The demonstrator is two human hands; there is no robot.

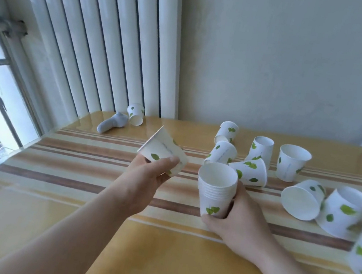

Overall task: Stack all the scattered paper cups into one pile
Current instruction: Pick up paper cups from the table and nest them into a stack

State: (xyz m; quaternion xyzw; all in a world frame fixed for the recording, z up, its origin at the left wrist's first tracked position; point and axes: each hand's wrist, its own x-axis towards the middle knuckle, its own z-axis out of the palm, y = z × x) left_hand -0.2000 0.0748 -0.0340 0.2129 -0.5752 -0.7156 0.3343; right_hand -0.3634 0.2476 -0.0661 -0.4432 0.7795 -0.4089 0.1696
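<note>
While your left hand holds a single cup tilted in the air, mouth turned up and to the left, its fingers are curled round the cup's side and closed on it. The pile stands upright near the middle of the table, and your right hand wraps its lower half, fingers closed round it.

To do this step well, turn the single cup until its base points down and its rim is level, then line it up straight over the open mouth of the pile before you lower it. Keep the right hand low on the pile so the rim stays free. Hold lightly; I judge thin paper dents under a hard squeeze.

Many loose cups lie toward the far right edge, some tipped over, like the upright cup. One more cup lies at the far left corner beside a small grey object.
</note>
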